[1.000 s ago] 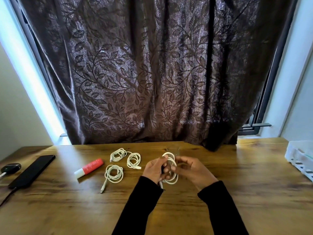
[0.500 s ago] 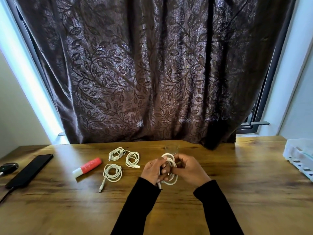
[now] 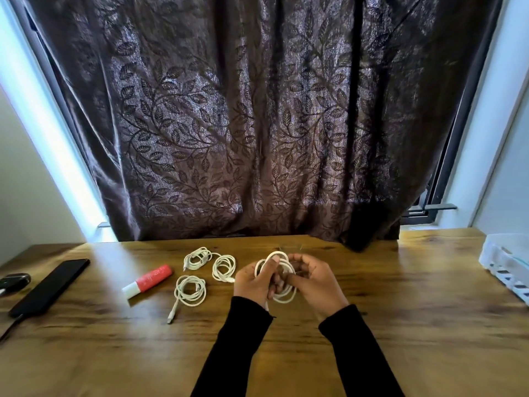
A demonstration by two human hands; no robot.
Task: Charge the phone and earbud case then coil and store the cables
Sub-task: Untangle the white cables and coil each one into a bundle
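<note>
While both hands work above the middle of the counter (image 3: 400, 339), the left hand (image 3: 253, 283) holds a coiled white cable (image 3: 282, 277) in a closed grip, thumb pressed over the loops; the right hand (image 3: 313, 280) curls its fingers round the coil's opposite side. Left of them lie a double-looped cable (image 3: 210, 263) and a single coil (image 3: 191, 290), just beside a red-and-white tube (image 3: 148, 280). Near the left edge rest the phone (image 3: 50, 286) and a small dark case (image 3: 14, 281). At the right edge stands a white basket (image 3: 503, 266).
</note>
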